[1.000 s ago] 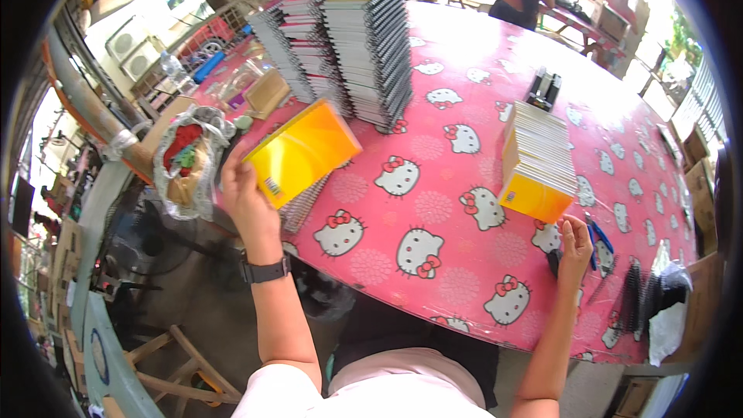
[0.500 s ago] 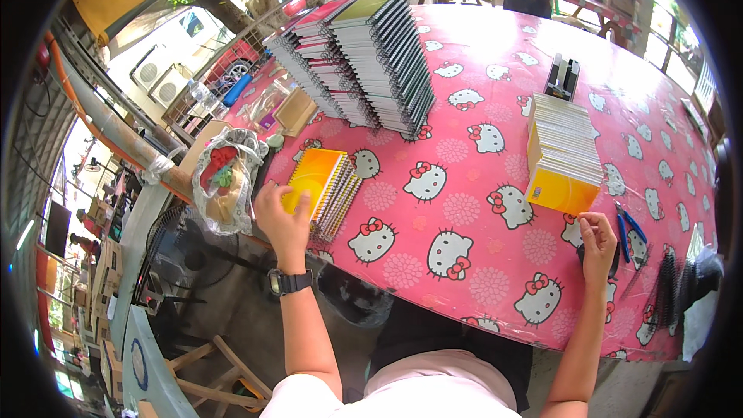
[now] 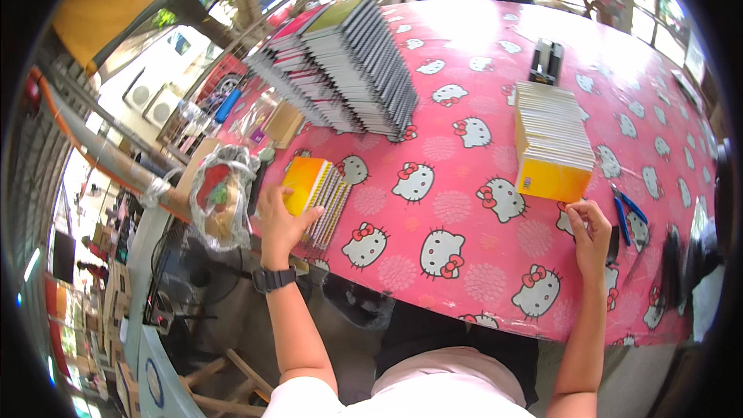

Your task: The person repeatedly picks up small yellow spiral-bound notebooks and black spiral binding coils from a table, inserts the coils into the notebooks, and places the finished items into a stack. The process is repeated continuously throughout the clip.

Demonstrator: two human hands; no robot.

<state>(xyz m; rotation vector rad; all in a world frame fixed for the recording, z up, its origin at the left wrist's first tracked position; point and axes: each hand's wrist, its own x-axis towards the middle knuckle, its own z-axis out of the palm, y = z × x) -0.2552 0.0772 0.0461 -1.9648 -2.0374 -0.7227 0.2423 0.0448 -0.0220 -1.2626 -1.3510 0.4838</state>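
Observation:
A small stack of yellow spiral notebooks lies near the table's left edge, coils facing right. My left hand is at its near end, with the thumb by the coil side and the fingers apart along the left side. Farther right, a long row of yellow-covered notebooks leans together, a yellow cover facing me. My right hand is just below that row's near end, its fingers bent and close together. Whatever they might hold is hidden. A dark object lies beside this hand.
Tall stacks of spiral notebooks stand at the back left of the pink patterned table. Blue-handled pliers and black coils lie at the right. A black device sits behind the row. A plastic bag hangs at the left edge.
My left hand has slid from on top of the small stack toward its near end. My right hand's fingers have shifted left, closer to the row's near cover. The view has moved slightly.

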